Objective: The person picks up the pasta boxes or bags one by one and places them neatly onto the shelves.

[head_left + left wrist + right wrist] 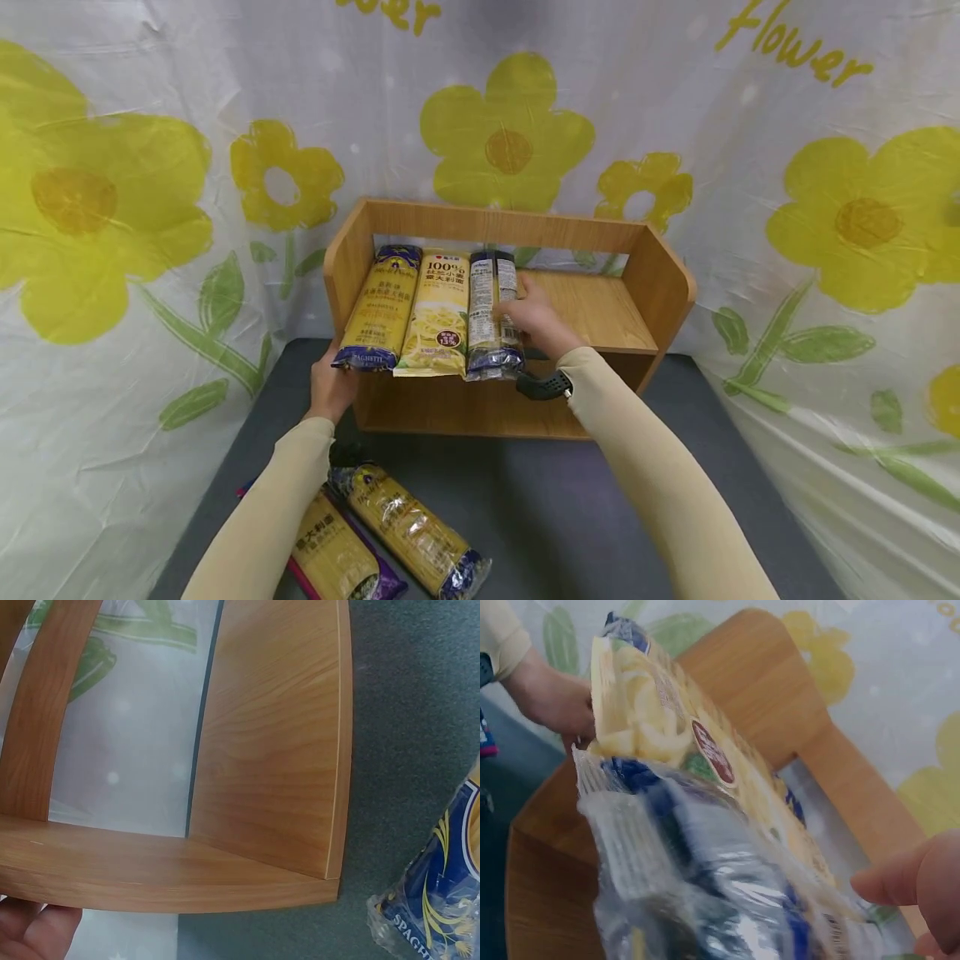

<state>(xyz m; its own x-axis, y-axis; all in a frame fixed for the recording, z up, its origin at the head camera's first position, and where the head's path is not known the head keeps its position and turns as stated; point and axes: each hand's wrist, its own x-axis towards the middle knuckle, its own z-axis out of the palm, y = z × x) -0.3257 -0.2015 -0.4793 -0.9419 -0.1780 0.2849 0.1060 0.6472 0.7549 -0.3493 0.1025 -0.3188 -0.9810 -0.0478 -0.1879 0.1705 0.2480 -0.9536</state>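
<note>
- Dark grey tabletop [585, 517], two loose pasta packets [412, 529] lying near left.
- Wooden two-tier shelf [600, 304], three pasta packets [437, 308] side by side on top.
- Left hand [333, 387] touching shelf's left panel [348, 258]; cannot tell whether gripping.
- Right hand [543, 321], fingers outstretched, touching rightmost packet [486, 329].

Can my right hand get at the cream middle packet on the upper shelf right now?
Probably, from above: the middle packet's printed front looks uncovered. Sideways, the white-labelled packet lies between it and most of your right hand.
</note>
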